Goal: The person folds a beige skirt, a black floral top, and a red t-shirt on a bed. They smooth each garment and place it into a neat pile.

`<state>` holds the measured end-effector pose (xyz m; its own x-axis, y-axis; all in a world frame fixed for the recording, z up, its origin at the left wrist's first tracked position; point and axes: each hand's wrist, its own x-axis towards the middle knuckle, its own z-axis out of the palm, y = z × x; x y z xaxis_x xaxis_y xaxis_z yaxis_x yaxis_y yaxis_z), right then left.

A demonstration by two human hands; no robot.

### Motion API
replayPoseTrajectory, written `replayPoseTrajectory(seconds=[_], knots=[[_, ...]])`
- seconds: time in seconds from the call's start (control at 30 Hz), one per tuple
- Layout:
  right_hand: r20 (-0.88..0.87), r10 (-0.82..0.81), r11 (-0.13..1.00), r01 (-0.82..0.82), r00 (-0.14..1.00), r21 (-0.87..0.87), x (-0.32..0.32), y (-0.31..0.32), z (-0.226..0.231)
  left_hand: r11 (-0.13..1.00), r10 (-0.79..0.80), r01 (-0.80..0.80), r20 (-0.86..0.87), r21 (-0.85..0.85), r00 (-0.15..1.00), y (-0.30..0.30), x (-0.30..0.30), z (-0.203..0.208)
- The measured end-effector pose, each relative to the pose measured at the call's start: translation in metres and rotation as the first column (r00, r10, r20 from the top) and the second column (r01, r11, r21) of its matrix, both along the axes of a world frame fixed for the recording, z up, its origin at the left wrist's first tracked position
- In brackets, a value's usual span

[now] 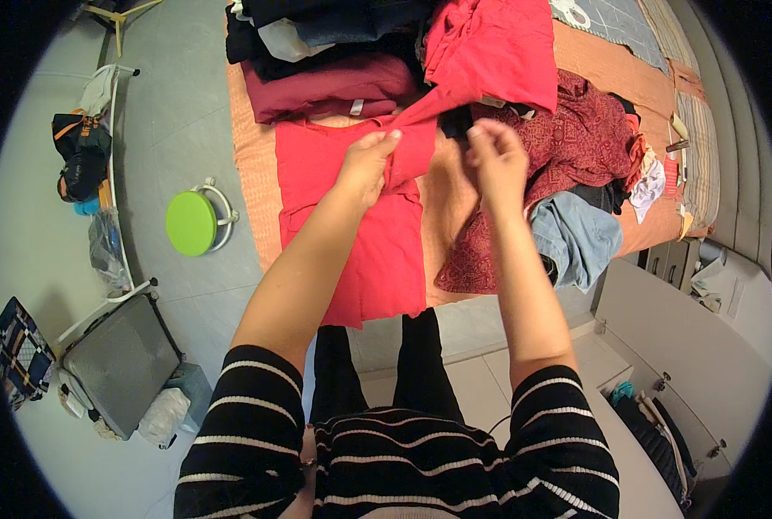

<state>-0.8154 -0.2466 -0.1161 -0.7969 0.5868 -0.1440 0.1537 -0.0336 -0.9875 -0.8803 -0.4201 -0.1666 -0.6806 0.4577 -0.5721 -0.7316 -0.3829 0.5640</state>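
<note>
A red shirt (351,268) lies partly folded on the bed in front of me. My left hand (370,169) is closed on its upper part, thumb on top of the cloth. From there a narrow band of the red cloth runs up toward a red bundle (490,52). My right hand (498,160) hovers to the right of the shirt, near the patterned dark red garment (576,130). Its fingers are curled and slightly blurred; whether anything is between them does not show. Behind the shirt sits a folded maroon garment (334,86).
Dark folded clothes (317,22) are stacked at the far side of the orange bedspread (247,164). Light blue denim (576,233) lies at the right. On the floor at left stand a green stool (191,223) and a grey suitcase (122,363). An open cabinet panel (680,355) is at lower right.
</note>
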Motion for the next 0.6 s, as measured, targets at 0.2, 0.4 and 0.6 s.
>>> replayPoseTrajectory(seconds=[0.2, 0.4, 0.6], knots=[[0.181, 0.266, 0.836, -0.320, 0.947, 0.446, 0.033, -0.072, 0.002, 0.991, 0.123, -0.111, 0.164, -0.081, 0.979, -0.016, 0.011, 0.011], [0.078, 0.218, 0.733, -0.216, 0.973, 0.645, 0.033, -0.088, -0.019, 0.989, 0.076, -0.050, 0.189, -0.137, 0.979, -0.017, 0.019, 0.021], [0.059, 0.213, 0.797, -0.208, 0.975, 0.567, 0.047, -0.083, -0.012, 0.999, 0.043, -0.045, 0.179, 0.008, 0.983, -0.027, 0.018, 0.020]])
